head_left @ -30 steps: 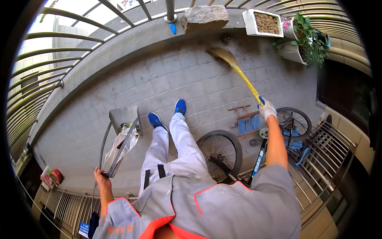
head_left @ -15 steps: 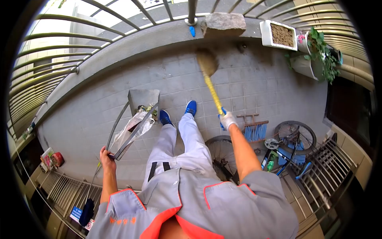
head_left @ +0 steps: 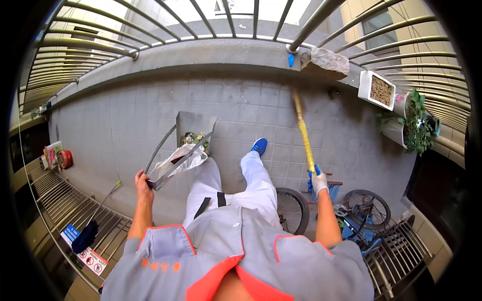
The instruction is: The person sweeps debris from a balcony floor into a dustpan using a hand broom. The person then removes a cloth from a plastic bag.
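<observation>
My left hand [head_left: 144, 183], bare, is wrapped round the top of the long handle of a metal dustpan [head_left: 195, 123]. Leafy scraps [head_left: 193, 140] lie in its pan, and a crumpled silvery plastic bag [head_left: 182, 154] hangs between the handle's bars. On the other side, my right hand [head_left: 319, 183], in a white and blue glove, grips the yellow-wrapped handle of a broom [head_left: 306, 136]. The broom's far end is smeared by motion, over the floor near the low wall. One blue shoe [head_left: 259, 146] shows; my other foot is hidden behind the dustpan.
A rough stone block [head_left: 325, 64] and a white planter of soil [head_left: 380, 90] sit along the ledge below metal railings [head_left: 241, 36]. Potted greenery [head_left: 416, 123] stands at the right. A bicycle [head_left: 366, 210] lies near my right side, and a metal rack [head_left: 83, 200] stands left.
The view has shifted, so the surroundings sit lower and farther right. The broom's far end has swung and now looks narrower. My left shoe has passed out of sight behind the dustpan.
</observation>
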Tool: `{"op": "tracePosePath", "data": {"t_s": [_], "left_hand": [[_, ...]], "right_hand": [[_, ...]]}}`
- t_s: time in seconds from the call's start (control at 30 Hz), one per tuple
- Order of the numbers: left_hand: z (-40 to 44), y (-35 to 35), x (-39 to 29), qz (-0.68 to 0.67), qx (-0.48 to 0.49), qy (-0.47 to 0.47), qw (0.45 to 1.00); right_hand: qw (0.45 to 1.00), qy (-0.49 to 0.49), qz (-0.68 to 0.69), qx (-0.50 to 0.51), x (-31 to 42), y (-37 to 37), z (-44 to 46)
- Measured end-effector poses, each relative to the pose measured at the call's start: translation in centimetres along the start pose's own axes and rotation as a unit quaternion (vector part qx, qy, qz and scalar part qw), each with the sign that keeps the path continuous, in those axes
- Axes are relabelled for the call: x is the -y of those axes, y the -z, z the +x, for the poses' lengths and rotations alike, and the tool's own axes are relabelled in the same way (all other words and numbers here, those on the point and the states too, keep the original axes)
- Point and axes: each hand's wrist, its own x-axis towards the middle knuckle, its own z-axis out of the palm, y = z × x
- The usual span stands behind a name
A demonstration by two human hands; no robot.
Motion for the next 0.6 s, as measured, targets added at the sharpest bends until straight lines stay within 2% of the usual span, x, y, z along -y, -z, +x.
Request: {"op": "tracePosePath", "data": {"t_s": [0.03,0.1,0.17,0.2,0.27,0.33,0.4,0.43,0.6], "left_hand": [[0.2,0.5,0.0,-0.005,-0.004,0.009,1.000],[1.9,2.7,1.3,-0.010,-0.002,0.014,1.000],[3.9,4.5,1.9,-0.019,0.004,0.016,1.000],[4.4,5.2,2.0,-0.023,-0.006,0.023,0.999],[4.9,7.8,2.4,-0.025,-0.024,0.040,0.999],[5.6,9.7,2.2,-0.023,-0.011,0.036,0.999],[6.4,11.6,1.9,-0.023,-0.020,0.043,0.999],[6.7,12.7,1.9,-0.019,-0.027,0.049,0.998],[9.4,18.4,2.0,-0.022,-0.047,0.060,0.997]], "right_hand": [[0.994,-0.049,0.092,0.020,-0.3,-0.9,1.6],[0.978,-0.099,0.183,-0.016,1.5,-4.9,1.3],[0.985,-0.094,0.146,-0.002,2.0,-10.7,2.6],[0.992,-0.053,0.107,0.033,2.1,-13.7,2.7],[0.991,-0.040,0.094,0.085,4.4,-20.5,-0.4],[0.994,0.022,0.050,0.099,4.1,-27.3,-0.9],[0.993,0.009,0.021,0.118,7.3,-32.8,-4.8],[0.990,0.044,-0.016,0.135,7.2,-35.8,-4.3],[0.976,0.011,-0.008,0.216,11.5,-44.9,-9.8]]}}
